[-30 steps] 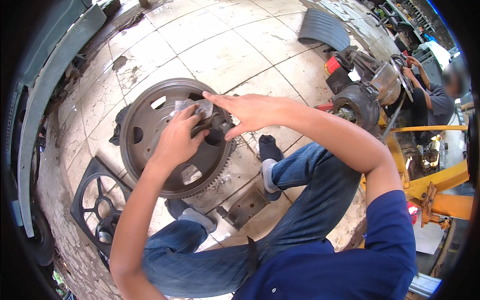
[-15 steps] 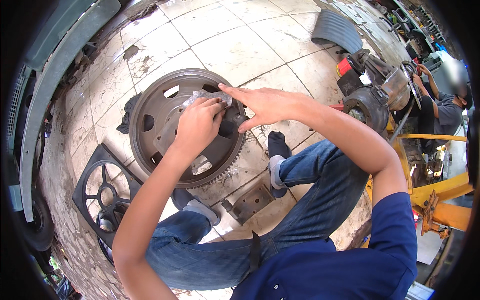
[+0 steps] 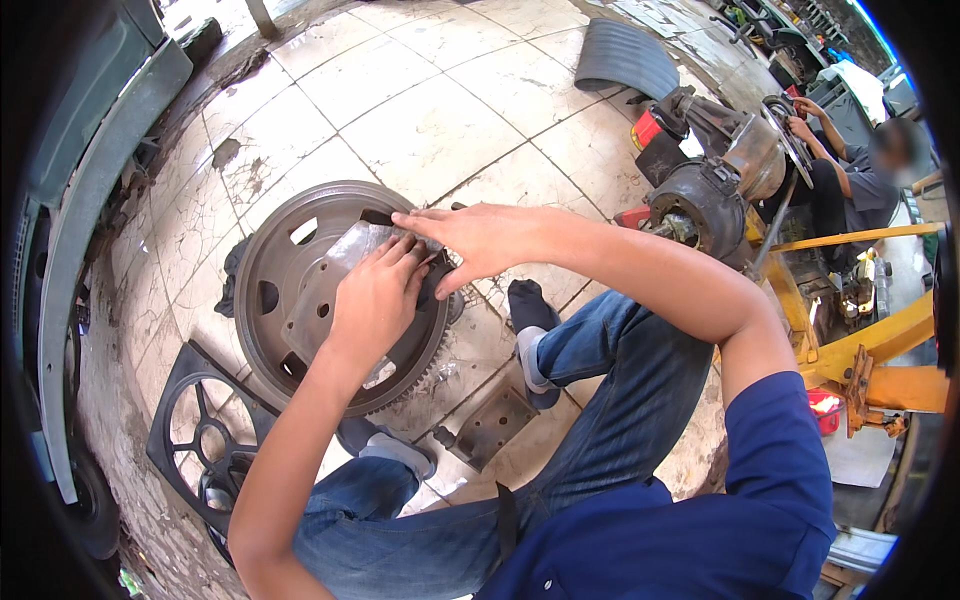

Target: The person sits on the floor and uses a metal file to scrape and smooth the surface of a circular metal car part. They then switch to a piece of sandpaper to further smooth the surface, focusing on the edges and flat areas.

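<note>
A brown metal flywheel [image 3: 255, 312] with a toothed rim and several cut-out openings lies on the tiled floor. Over its face is my left hand [image 3: 374, 298], fingers bent and pressed down on a thin grey sheet [image 3: 352, 243]; whether the sheet is cloth or abrasive paper I cannot tell. My right hand [image 3: 492, 242] reaches across from the right above the wheel's far right side. Its fingers are stretched out with the thumb apart, the fingertips close beside the left fingers. What lies under both hands is partly hidden.
A black spoked frame [image 3: 200, 400] lies left of my feet, and a rectangular metal block [image 3: 490, 428] between them. To the right stand a greasy axle assembly [image 3: 700, 205] and yellow metal beams [image 3: 870, 345]. Another person [image 3: 860, 180] works behind these. A curved ribbed panel [image 3: 625, 58] lies farther off.
The view has shifted, so the wheel appears lower and farther left. The grey sheet and my left hand have moved inward from the wheel's far edge. My right hand stays beside the left.
</note>
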`<state>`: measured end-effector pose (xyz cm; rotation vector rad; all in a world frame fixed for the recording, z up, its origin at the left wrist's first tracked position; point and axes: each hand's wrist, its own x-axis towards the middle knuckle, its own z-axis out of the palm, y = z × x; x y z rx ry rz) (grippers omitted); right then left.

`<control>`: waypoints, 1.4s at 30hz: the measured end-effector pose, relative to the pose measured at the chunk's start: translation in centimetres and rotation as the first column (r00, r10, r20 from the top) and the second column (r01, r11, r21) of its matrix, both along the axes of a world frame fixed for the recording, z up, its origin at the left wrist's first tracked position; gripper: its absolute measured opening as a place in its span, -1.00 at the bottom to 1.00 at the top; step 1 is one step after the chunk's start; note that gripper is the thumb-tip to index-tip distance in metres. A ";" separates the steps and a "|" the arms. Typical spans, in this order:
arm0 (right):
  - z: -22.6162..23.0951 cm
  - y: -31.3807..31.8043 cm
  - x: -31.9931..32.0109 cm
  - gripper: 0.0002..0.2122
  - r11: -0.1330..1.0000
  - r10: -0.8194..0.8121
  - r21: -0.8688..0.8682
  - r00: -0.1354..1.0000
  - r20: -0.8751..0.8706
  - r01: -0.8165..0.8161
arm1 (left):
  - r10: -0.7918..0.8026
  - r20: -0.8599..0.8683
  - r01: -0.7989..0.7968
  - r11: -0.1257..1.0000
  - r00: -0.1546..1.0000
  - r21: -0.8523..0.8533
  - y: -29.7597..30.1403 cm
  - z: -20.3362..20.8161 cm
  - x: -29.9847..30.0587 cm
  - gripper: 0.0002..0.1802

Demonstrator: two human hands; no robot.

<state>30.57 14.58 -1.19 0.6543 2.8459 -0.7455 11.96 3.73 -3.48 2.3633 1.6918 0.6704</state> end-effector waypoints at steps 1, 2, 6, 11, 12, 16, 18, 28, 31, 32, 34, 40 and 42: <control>0.4 -0.2 0.0 0.00 1.000 -0.004 -0.012 1.000 0.018 0.005 | -0.009 0.015 0.009 1.000 1.000 -0.009 0.0 -0.1 0.0 -0.71; 0.3 -0.1 0.1 -0.01 1.000 0.003 0.003 1.000 0.015 -0.003 | 0.044 0.022 -0.043 0.997 0.999 -0.064 0.2 0.0 -0.2 -0.72; 0.3 0.0 -0.1 -0.03 0.999 0.025 0.039 0.999 0.028 -0.026 | 0.090 0.028 -0.087 0.994 0.996 -0.071 0.2 0.1 -1.3 -0.74; -0.2 0.4 0.1 -0.02 0.998 0.031 0.053 0.998 0.057 -0.034 | 0.109 0.010 -0.105 0.977 0.994 -0.184 0.0 2.2 -0.3 -0.73; -0.5 0.4 0.5 -0.02 0.998 0.026 0.054 0.998 0.057 -0.029 | 0.150 -0.001 -0.145 0.954 0.989 -0.262 0.6 2.3 -0.2 -0.73; 0.1 0.1 -0.3 0.00 0.999 0.031 0.024 0.999 0.042 -0.032 | 0.020 0.020 -0.021 0.999 1.000 0.039 -0.2 0.4 -1.0 -0.75; 0.6 0.1 -0.3 0.02 1.000 0.017 -0.008 0.999 0.050 -0.016 | 0.040 0.018 -0.039 0.997 0.999 -0.063 -0.3 0.8 -0.7 -0.75; 0.1 0.3 0.1 0.04 1.000 0.024 0.002 1.000 -0.012 -0.024 | 0.047 0.104 -0.044 0.998 0.993 -0.034 0.1 1.2 -0.3 -0.78; 0.6 0.1 -0.2 0.04 1.000 0.031 0.001 0.999 0.031 -0.032 | 0.116 0.026 -0.115 0.993 0.993 -0.031 0.6 0.6 -1.5 -0.79; 0.7 0.1 -0.3 0.04 1.000 0.022 -0.013 0.999 0.026 -0.022 | 0.126 0.005 -0.125 0.991 0.992 -0.041 0.7 0.8 -1.6 -0.79; 0.8 0.0 -0.2 0.04 0.999 0.002 -0.040 1.000 0.022 -0.001 | 0.056 0.040 -0.055 0.998 0.998 -0.030 0.2 1.3 -0.6 -0.79; -1.3 0.5 0.0 0.04 0.997 0.056 0.053 0.998 -0.043 -0.053 | 0.158 0.055 -0.152 0.984 0.986 -0.098 1.3 1.3 -2.1 -0.78; -1.1 0.8 0.2 0.04 0.997 0.042 0.068 0.998 -0.046 -0.039 | 0.084 0.046 -0.082 0.995 0.995 -0.052 0.9 0.8 -1.8 -0.76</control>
